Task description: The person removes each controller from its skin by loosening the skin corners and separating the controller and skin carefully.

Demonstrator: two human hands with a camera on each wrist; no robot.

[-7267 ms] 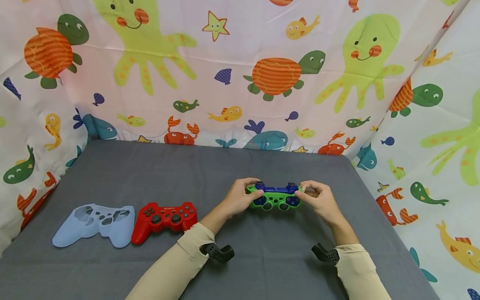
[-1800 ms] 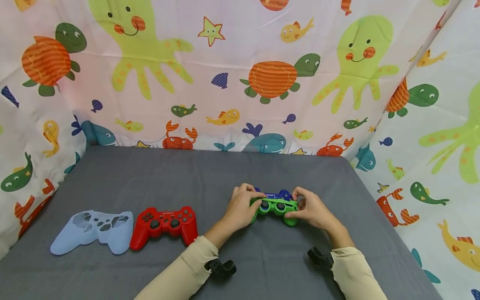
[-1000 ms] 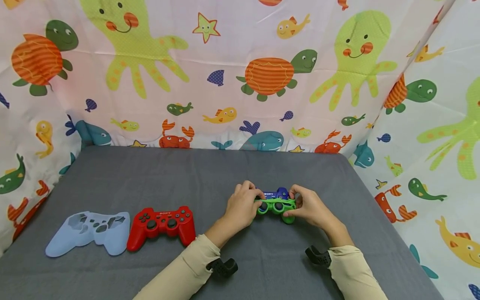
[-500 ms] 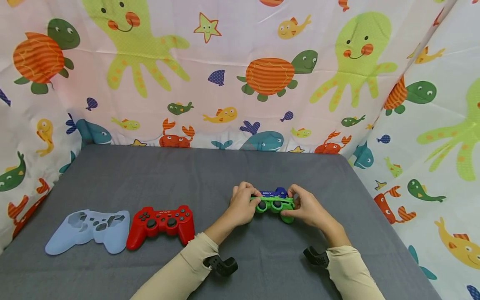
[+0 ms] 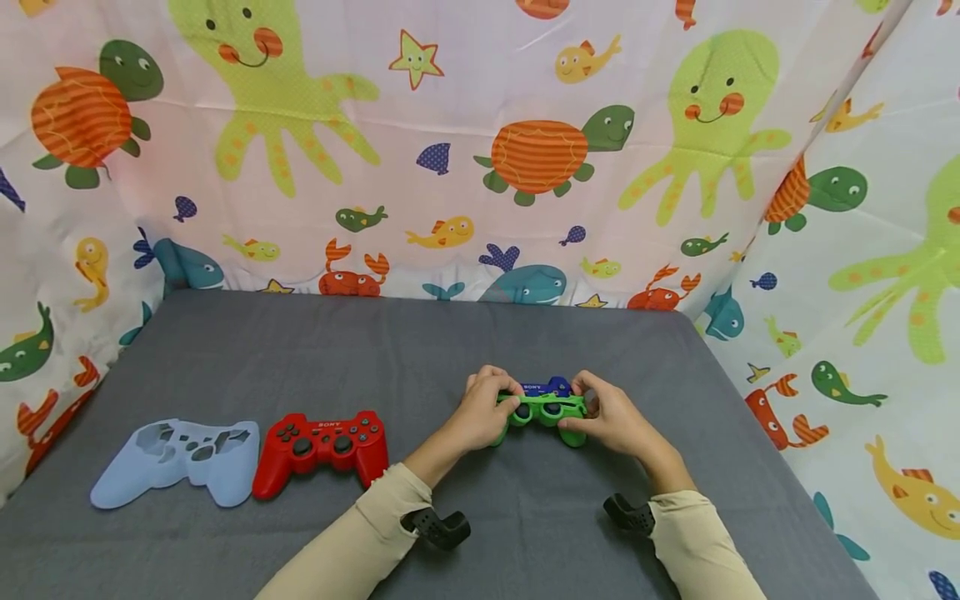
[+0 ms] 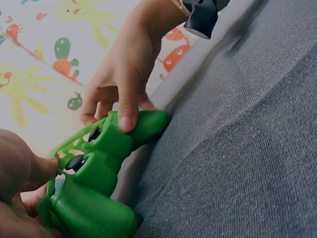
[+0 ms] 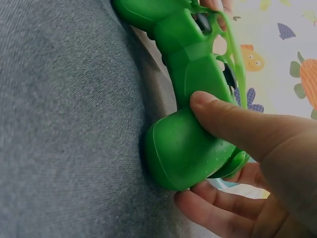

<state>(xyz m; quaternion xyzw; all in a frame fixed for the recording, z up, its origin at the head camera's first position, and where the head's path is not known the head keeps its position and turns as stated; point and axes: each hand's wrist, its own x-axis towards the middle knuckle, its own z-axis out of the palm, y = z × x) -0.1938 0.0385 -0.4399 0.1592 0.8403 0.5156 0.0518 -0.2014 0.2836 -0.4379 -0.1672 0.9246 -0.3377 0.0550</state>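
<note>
A blue game controller (image 5: 547, 387) half wrapped in a green silicone cover (image 5: 542, 413) sits on the grey table (image 5: 420, 350) at centre right. My left hand (image 5: 480, 412) grips its left end and my right hand (image 5: 609, 418) grips its right end. In the left wrist view the green cover (image 6: 94, 188) fills the lower left, with my right hand's thumb pressed on its far grip. My right thumb lies across the cover's (image 7: 193, 114) right grip in the right wrist view, fingers curled beneath.
A red controller (image 5: 324, 442) and a pale blue silicone cover (image 5: 180, 454) lie side by side at the table's left front. Sea-animal printed cloth (image 5: 480, 150) walls the table at the back and both sides.
Over the earlier frames the green cover has slid toward me off the blue controller, baring its top edge. Both hands have closed in slightly; the red controller and blue cover have not moved.
</note>
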